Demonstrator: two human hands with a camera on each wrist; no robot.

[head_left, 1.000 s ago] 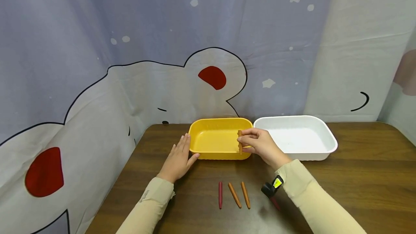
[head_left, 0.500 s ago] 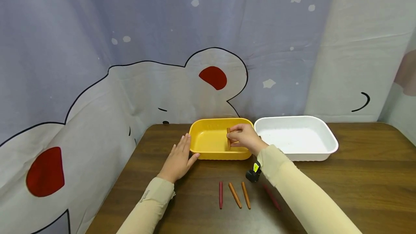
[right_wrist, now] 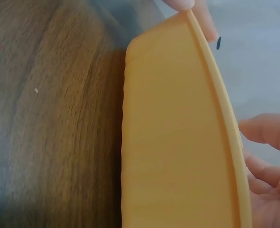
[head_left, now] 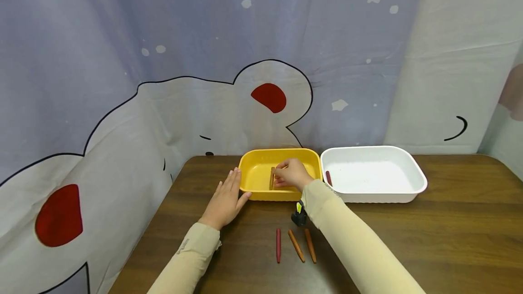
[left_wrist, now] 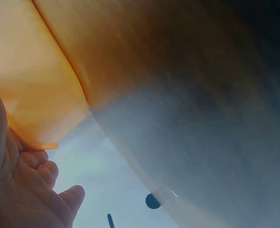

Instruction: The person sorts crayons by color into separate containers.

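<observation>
My right hand reaches over the front rim into the yellow tray, pinching an orange-brown crayon that stands nearly upright between the fingertips. In the right wrist view the tray wall hides the crayon; part of the right hand shows past its rim. Fingers straight, my left hand rests against the tray's left end, thumb near the front corner. The left wrist view shows this hand beside the yellow wall. A dark red crayon lies in the white tray.
Before the yellow tray, a dark red crayon and two orange-brown ones, a tilted crayon and another crayon, lie on the wooden table. The right sleeve crosses the table. A printed curtain hangs behind.
My right hand has moved left with the orange-brown crayon, deeper into the yellow tray. Its sleeve now covers the red crayon at the right and uncovers one in the white tray. The left hand stays.
</observation>
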